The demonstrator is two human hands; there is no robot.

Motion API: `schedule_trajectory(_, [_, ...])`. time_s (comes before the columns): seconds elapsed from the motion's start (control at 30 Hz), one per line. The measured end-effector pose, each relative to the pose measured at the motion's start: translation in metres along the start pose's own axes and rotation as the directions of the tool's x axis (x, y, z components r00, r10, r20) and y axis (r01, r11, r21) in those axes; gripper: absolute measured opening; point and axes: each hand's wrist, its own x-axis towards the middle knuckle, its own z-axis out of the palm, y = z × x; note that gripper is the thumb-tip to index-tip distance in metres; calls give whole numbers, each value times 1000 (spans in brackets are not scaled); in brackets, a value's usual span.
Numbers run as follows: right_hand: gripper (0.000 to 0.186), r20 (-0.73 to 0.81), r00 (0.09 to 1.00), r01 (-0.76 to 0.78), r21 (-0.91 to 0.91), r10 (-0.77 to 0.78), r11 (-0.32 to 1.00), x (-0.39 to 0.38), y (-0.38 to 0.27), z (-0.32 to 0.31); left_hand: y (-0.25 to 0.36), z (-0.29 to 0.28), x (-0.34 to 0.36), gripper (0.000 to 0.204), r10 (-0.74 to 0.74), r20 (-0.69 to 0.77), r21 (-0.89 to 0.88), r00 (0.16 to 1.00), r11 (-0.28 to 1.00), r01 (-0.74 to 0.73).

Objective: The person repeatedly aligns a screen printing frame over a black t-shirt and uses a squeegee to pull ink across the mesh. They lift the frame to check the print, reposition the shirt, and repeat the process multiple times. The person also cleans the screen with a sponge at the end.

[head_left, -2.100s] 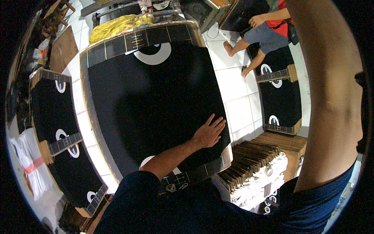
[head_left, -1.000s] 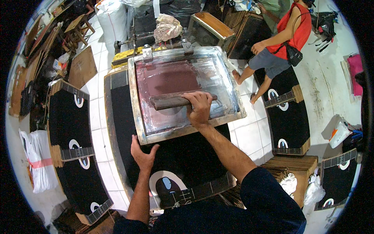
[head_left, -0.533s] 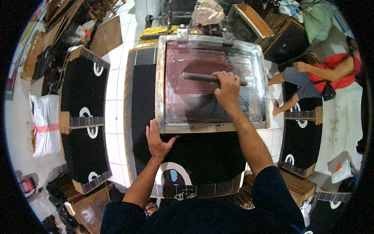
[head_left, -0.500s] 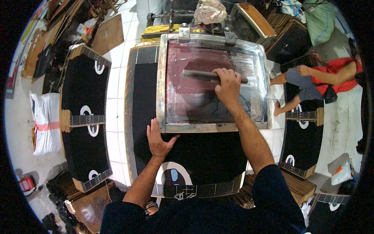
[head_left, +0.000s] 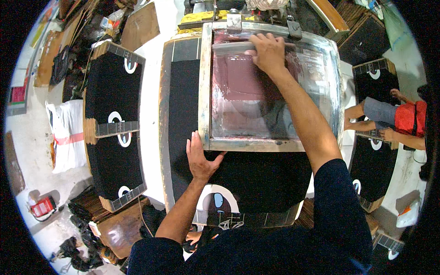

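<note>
My right hand (head_left: 270,52) grips a bar-shaped squeegee (head_left: 231,46) at the far end of a wooden-framed screen (head_left: 256,144) smeared with maroon ink. The screen hangs from metal clamps (head_left: 234,23) and lies over black fabric (head_left: 254,178) on a large board (head_left: 165,91). My left hand (head_left: 200,162) is open beside the screen's near left corner, fingers upright along the frame and thumb stretched to its lower edge. A white ring with a blue shape (head_left: 217,200) shows on the fabric's near end.
Printed black panels on card stacks (head_left: 110,82) line the left, others (head_left: 373,165) the right, where a co-worker in red (head_left: 408,117) bends over them. A white sack (head_left: 64,153), red object (head_left: 43,208), cardboard sheet (head_left: 141,25) and yellow cloth (head_left: 192,20) lie around.
The screen now covers fabric that was uncovered two seconds ago. My right hand has pushed the squeegee toward the screen's far end. The co-worker, upright earlier, is bent over the right-hand panels.
</note>
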Motion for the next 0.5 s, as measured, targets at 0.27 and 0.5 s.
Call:
schedule_trajectory(0.27, [37, 28, 980, 197, 54, -199, 979, -56, -1, -33, 1, 0, 1, 108, 14, -16, 34, 1000, 999, -13])
schedule_trajectory(0.5, [22, -37, 998, 44, 42, -42, 998, -96, -12, -44, -1, 3, -1, 108, 19, -18, -3, 1000, 1000, -19])
